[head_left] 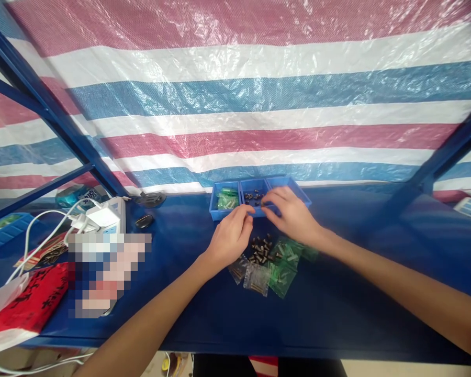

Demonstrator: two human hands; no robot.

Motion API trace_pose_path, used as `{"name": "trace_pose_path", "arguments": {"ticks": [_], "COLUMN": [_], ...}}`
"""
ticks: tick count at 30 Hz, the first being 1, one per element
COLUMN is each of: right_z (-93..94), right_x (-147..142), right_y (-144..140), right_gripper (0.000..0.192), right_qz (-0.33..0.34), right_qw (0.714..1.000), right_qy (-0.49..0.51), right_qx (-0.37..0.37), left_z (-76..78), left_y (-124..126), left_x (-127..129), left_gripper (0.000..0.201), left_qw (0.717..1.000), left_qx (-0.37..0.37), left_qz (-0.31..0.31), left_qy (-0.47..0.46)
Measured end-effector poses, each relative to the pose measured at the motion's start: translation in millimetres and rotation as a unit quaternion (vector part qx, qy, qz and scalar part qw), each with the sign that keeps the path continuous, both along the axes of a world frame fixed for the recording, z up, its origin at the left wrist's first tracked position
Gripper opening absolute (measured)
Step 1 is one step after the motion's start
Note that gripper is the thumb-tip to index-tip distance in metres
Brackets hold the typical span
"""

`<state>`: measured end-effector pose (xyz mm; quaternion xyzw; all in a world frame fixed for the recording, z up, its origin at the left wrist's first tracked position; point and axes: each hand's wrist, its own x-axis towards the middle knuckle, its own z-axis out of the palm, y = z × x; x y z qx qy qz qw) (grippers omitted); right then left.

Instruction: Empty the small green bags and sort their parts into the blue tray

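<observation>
The right hand (294,217) covers the front wall of the blue tray (235,184), and whatever its fingers (270,198) pinch there is too small to tell. Just under the fingers of the left hand (230,235), the dark pieces (261,250) and the contents of the small bags (259,276) cannot be made out. Well left of both hands, a blurred patch (105,272) hides something on the counter (337,303), and both forearms run off the bottom edge.

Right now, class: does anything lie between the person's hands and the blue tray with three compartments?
Nothing visible does. The left hand and right hand are already at the blue tray's near edge. The loose dark screws and small bags lie nearer the person, behind the hands.
</observation>
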<state>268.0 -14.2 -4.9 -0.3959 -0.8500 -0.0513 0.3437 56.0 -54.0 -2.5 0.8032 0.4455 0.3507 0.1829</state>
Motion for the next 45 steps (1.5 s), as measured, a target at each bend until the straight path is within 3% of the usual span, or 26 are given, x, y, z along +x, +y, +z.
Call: {"name": "trace_pose_path", "arguments": {"ticks": [4, 8, 12, 17, 22, 28, 37, 45], "right_z": [7.0, 7.8, -5.2, -24.1, -25.9, -25.1, -30.2, -26.9], "right_x": [0.5, 14.1, 29.1, 29.7, 24.1, 22.2, 20.2, 19.2], "right_y": [25.5, -4.8, -42.9, -49.8, -52.4, -57.7, -57.3, -59.6], "right_gripper": [0.024, 0.024, 0.028, 0.026, 0.024, 0.024, 0.024, 0.025], "right_qz": [-0.039, 0.008, 0.046, 0.056, 0.078, 0.090, 0.100, 0.093], "right_qw": [0.999, 1.000, 0.996, 0.993, 0.991, 0.990, 0.988, 0.990], "right_qy": [-0.017, -0.007, 0.000, -0.022, -0.031, -0.035, -0.035, -0.019], "right_qx": [-0.019, -0.024, -0.076, -0.105, -0.103, -0.105, -0.110, -0.108], "left_z": [0.6, 5.3, 5.1, -0.6, 1.3, 2.3, -11.0, -10.2], "left_y": [4.1, 3.8, 4.7, 10.7, 12.0, 10.6, 9.4, 4.5], "left_x": [-7.7, -9.9, -9.2, -9.6, -9.6, -7.9, -2.5, 1.1], "left_gripper": [0.030, 0.031, 0.032, 0.024, 0.020, 0.022, 0.020, 0.016], "left_qw": [0.998, 0.993, 0.989, 0.979, 0.980, 0.981, 0.986, 0.990], "left_qx": [0.028, 0.038, 0.033, 0.031, -0.038, -0.106, -0.070, -0.061], "left_qz": [0.004, 0.015, 0.022, -0.011, -0.093, -0.102, -0.076, -0.040], "left_qy": [0.049, 0.106, 0.140, 0.202, 0.174, 0.123, 0.130, 0.116]}}
